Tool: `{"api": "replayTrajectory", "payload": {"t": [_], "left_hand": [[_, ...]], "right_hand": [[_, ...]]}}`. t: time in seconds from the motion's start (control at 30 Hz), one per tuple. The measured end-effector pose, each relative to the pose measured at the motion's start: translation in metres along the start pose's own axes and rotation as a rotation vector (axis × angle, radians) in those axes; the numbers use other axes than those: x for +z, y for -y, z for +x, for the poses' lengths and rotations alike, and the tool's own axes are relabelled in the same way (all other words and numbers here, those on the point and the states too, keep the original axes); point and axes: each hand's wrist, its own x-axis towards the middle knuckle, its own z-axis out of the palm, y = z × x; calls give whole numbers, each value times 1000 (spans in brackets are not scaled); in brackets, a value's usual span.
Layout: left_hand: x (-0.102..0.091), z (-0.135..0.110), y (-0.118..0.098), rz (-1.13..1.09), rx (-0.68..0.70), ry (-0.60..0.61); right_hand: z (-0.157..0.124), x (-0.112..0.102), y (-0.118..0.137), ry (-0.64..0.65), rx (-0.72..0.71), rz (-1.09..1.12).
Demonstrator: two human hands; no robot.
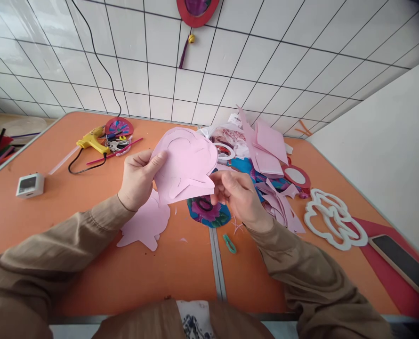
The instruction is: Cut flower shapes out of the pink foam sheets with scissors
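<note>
A pink paper sheet (186, 165) with pencilled cloud-like outlines is held up above the orange table (89, 263). My left hand (139, 179) grips its left edge, thumb on top. My right hand (236, 193) pinches the sheet's lower right corner with curled fingers. Under the sheet lie a cut pink paper shape (146, 226) and a flowered blue fabric piece (209, 214). A small green clip (229, 243) rests on the table near my right wrist.
A yellow glue gun (91, 140) with a black cord, scissors (117, 143) and a red round fan lie at the back left. A small white device (29, 184) sits far left. Pink scraps (269, 150), white cloud-shaped frames (331, 221) and a phone (402, 263) fill the right.
</note>
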Motion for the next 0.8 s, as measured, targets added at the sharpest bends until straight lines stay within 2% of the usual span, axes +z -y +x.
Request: {"api": "replayTrajectory", "payload": {"t": [0.33,0.8], "left_hand": [[2,-5,-1,65,-8,27],[2,-5,1,47,-27,35]], "right_hand": [[-8,14,8,-67,49,-69],[-6,12,5,-73,79,-25]]}}
